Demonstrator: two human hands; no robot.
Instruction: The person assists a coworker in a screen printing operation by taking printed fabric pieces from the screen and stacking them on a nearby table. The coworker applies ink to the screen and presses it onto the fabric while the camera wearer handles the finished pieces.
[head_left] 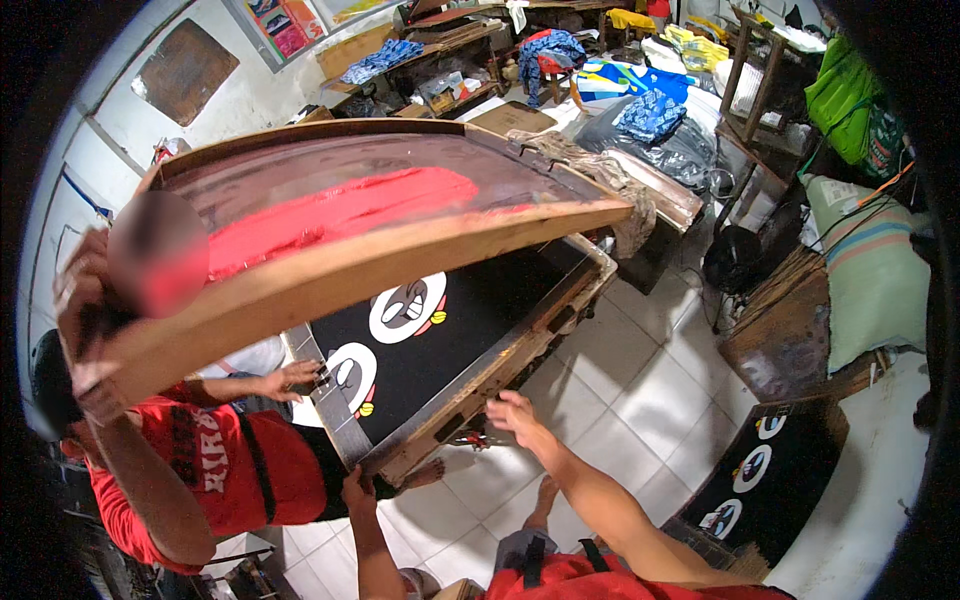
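Note:
My left hand [358, 490] is closed around the near corner of a wooden printing board [470, 385]. Black fabric [460, 330] lies flat on this board, printed with white, round cartoon faces [408, 308]. Off the board's right edge hovers my right hand [515, 418], fingers apart and holding nothing. Above the board, a wooden-framed printing screen [400, 255] is raised at a tilt, with a thick streak of red ink [340, 215] across its mesh. The screen hides part of the fabric.
A co-worker in a red shirt [270, 460] stands at left, one hand [85, 300] at the raised screen and the other [290, 380] at the board's edge. Another printed black piece [755, 465] lies at lower right. A stuffed sack [865, 270] and piled cloth [655, 115] stand farther off.

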